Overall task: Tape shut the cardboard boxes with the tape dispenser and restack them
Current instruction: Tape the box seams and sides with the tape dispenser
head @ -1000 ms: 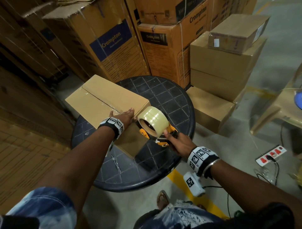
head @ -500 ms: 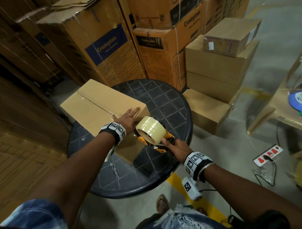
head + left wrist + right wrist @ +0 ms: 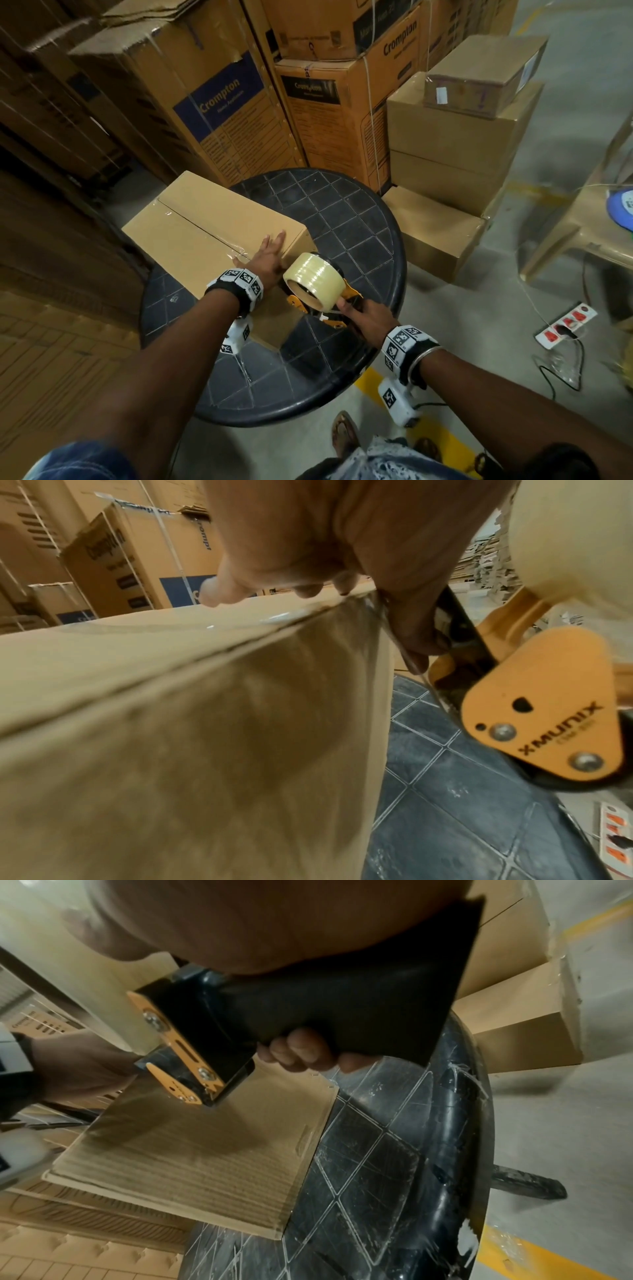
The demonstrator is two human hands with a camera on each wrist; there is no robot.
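**Box end being taped on bench**

Cardboard box lying on left part of round black bench, clear tape along top seam. Left hand flat on box's near top edge, fingers straight and spread. Tape dispenser against box's near end face. Right hand wrapped round dispenser handle, fingers curled tight.

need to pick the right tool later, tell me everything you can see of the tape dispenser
The tape dispenser has orange side plates printed MUNIX, a black frame and handle, and a fat roll of clear tape. The right hand grips the handle, holding its front against the near end of the cardboard box above the black table.
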